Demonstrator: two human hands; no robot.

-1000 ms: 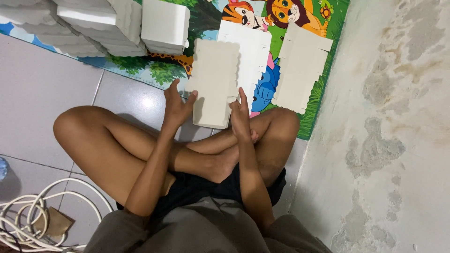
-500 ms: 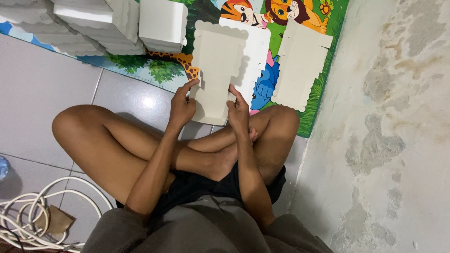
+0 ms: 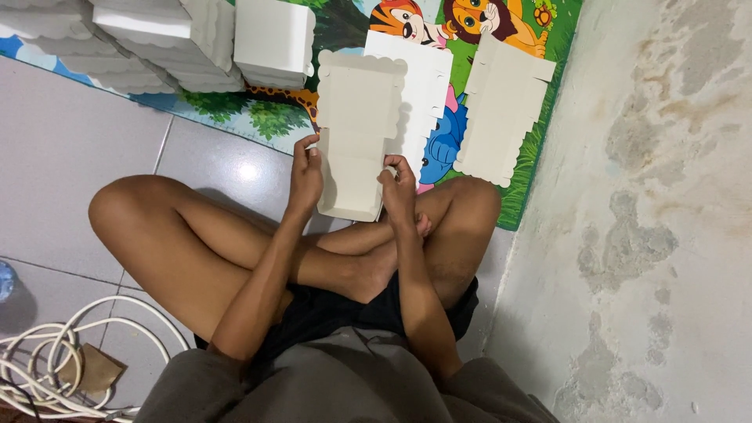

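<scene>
I sit cross-legged on the floor and hold a flat white cardboard box blank point(image 3: 356, 133) with scalloped edges upright in front of my knees. My left hand point(image 3: 305, 174) grips its left side flap. My right hand point(image 3: 399, 188) pinches its right side flap near the lower end. The blank's upper part is spread open and its lower part is narrower, with the sides bent inward.
Two more flat white blanks point(image 3: 501, 110) lie on a colourful cartoon play mat point(image 3: 337, 23) ahead. Folded white boxes point(image 3: 274, 43) are stacked at the upper left. A rough grey wall point(image 3: 666, 219) is on the right; white cables point(image 3: 47, 352) coil at the lower left.
The blank has unfolded from a compact folded piece into a long, open sheet. Both hands shifted from its lower edge to its side flaps.
</scene>
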